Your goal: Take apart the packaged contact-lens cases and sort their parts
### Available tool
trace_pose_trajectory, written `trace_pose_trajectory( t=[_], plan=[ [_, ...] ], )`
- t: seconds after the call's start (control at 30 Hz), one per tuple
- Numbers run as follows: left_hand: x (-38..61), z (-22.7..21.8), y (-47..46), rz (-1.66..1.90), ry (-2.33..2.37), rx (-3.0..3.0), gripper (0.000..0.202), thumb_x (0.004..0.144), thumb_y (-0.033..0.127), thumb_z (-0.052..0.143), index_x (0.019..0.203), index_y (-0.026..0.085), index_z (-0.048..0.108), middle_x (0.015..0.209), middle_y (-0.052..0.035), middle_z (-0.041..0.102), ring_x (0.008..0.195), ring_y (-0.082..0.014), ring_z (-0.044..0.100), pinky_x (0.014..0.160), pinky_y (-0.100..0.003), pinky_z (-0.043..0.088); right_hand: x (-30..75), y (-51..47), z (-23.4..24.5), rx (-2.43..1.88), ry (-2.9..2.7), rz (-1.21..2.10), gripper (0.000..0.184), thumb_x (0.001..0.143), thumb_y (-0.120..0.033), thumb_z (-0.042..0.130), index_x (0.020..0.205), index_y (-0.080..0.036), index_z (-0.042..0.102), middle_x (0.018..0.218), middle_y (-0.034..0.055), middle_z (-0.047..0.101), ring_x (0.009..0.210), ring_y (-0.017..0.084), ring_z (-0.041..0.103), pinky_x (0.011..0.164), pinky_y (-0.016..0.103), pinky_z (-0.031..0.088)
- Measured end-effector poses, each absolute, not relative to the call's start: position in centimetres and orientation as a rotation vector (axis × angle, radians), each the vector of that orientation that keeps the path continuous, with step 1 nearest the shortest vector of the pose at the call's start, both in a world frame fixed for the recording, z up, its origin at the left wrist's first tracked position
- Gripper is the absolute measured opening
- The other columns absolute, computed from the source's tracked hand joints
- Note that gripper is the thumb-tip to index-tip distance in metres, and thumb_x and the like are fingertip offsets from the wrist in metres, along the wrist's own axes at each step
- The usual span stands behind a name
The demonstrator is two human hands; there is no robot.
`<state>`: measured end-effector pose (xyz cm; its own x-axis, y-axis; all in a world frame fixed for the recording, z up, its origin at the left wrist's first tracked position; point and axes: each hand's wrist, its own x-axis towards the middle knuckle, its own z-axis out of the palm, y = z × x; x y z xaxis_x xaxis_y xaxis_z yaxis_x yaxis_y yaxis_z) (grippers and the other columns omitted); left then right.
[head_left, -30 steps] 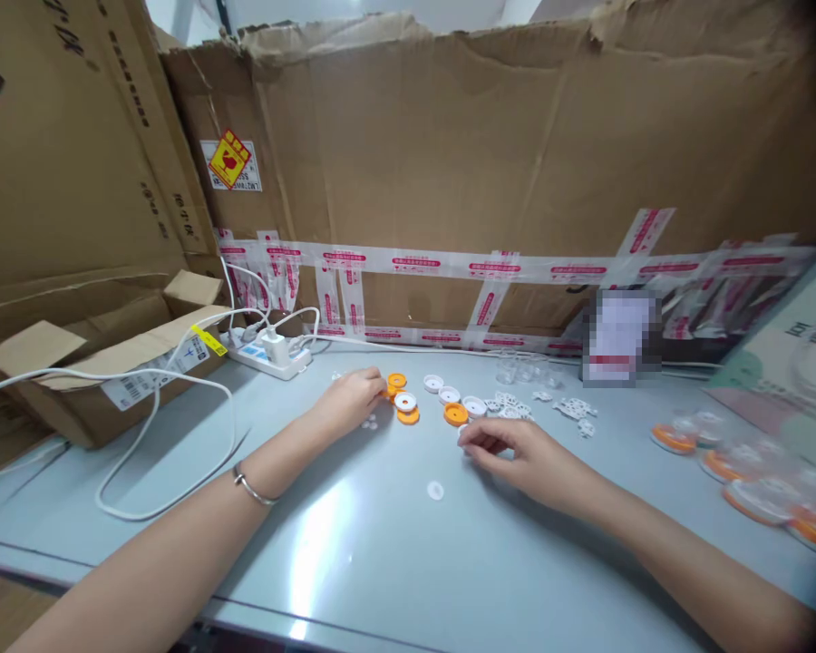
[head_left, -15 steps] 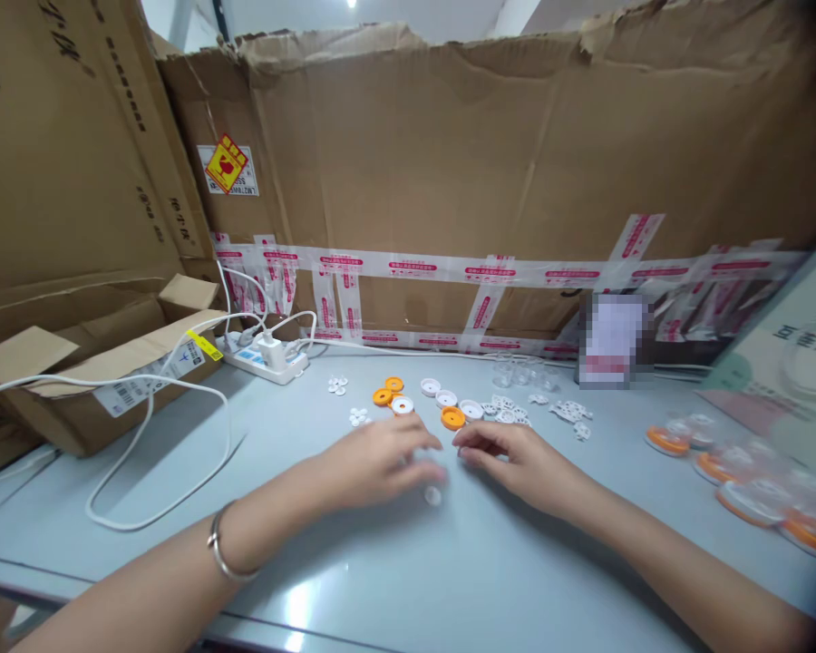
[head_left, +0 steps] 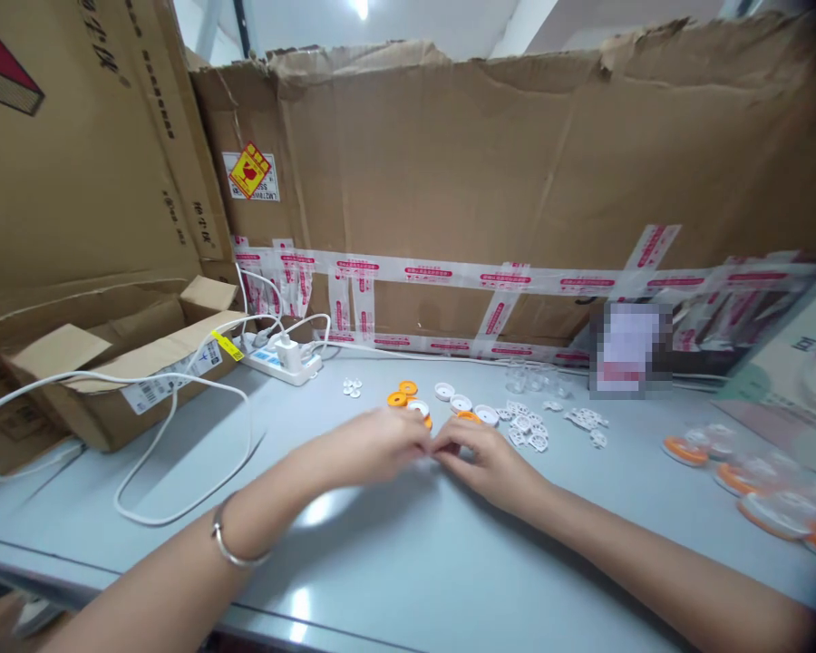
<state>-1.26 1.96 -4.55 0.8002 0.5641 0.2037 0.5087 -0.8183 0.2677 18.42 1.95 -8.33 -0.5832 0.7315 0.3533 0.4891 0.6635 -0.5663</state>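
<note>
My left hand [head_left: 384, 444] and my right hand [head_left: 476, 453] meet fingertip to fingertip over the middle of the table. Both are closed in a pinch, and whatever lies between the fingers is hidden; the left is smeared by motion. Just behind them lie orange rings [head_left: 397, 399] and white rings [head_left: 461, 404], some partly covered by my hands. Right of these is a pile of small white perforated plastic pieces [head_left: 525, 422]. A cluster of small white discs [head_left: 352, 388] sits beyond my left hand.
On the left stand an open cardboard box [head_left: 142, 363] and a white power strip [head_left: 282, 363] with a looping white cable [head_left: 119, 481]. Clear domes [head_left: 534, 376] lie at the back. Orange-and-clear round assemblies [head_left: 779, 512] sit at right. A large cardboard sheet [head_left: 435, 163] walls the back.
My hands have come together at the fingertips. The small white disc seen below my left hand no longer shows. The whole view has shifted slightly.
</note>
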Motion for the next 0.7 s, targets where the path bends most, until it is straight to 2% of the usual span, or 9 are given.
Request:
trace_pose_trajectory(
  t=[0.1,0.17,0.27,0.37,0.53,0.7],
  plan=[
    [-5.1,-3.4,5.0,0.500,1.328,2.744,0.021,0.079,0.011,0.044,0.078,0.016,0.064,0.080,-0.0040,0.063,0.074,-0.0144,0.057,0.069,-0.023,0.042,15.6,3.0,-8.6,-0.804,-2.431,0.351,0.014,0.080,-0.008,0.049,0.081,-0.018,0.059,0.080,0.0035,0.060,0.077,0.014,0.055,0.069,0.024,0.043],
    [-7.5,-3.7,7.2,0.421,1.613,2.659,0.020,0.075,0.010,0.045,0.074,0.016,0.065,0.078,-0.0053,0.065,0.075,-0.0162,0.058,0.069,-0.024,0.041,13.7,3.7,-8.6,-0.747,-2.531,0.150,0.015,0.081,-0.007,0.046,0.084,-0.017,0.058,0.082,0.0051,0.060,0.078,0.015,0.054,0.068,0.025,0.042],
    [-10.1,-5.4,9.8,0.376,1.731,2.578,0.019,0.068,0.007,0.048,0.067,0.014,0.065,0.070,-0.0061,0.066,0.067,-0.0168,0.059,0.062,-0.024,0.041,11.7,4.4,-8.5,-0.748,-2.646,-0.135,0.017,0.082,-0.006,0.043,0.084,-0.015,0.057,0.083,0.0069,0.059,0.073,0.015,0.052,0.064,0.024,0.039],
    [-11.1,-7.1,11.2,0.381,1.783,2.526,0.017,0.065,0.006,0.050,0.066,0.014,0.065,0.068,-0.0065,0.067,0.066,-0.0171,0.059,0.061,-0.024,0.042,10.8,4.9,-8.8,-0.726,-2.693,-0.324,0.016,0.084,-0.007,0.043,0.081,-0.014,0.057,0.082,0.0076,0.059,0.072,0.016,0.050,0.063,0.025,0.037],
    [-11.1,-7.9,11.7,0.465,1.794,2.473,0.015,0.068,0.013,0.050,0.072,0.014,0.064,0.072,-0.0065,0.067,0.068,-0.0175,0.060,0.063,-0.024,0.044,10.8,5.5,-9.5,-0.711,-2.679,-0.294,0.018,0.087,-0.012,0.042,0.079,-0.015,0.057,0.081,0.0076,0.058,0.071,0.015,0.050,0.063,0.027,0.037],
    [-10.8,-8.0,11.7,0.543,1.738,2.446,0.018,0.068,0.019,0.049,0.081,0.015,0.060,0.072,-0.0045,0.066,0.069,-0.0175,0.061,0.062,-0.024,0.046,12.8,4.6,-8.9,-0.666,-2.574,-0.159,0.017,0.086,-0.013,0.042,0.089,-0.016,0.058,0.088,0.0093,0.061,0.079,0.018,0.054,0.070,0.030,0.040]
  ],
)
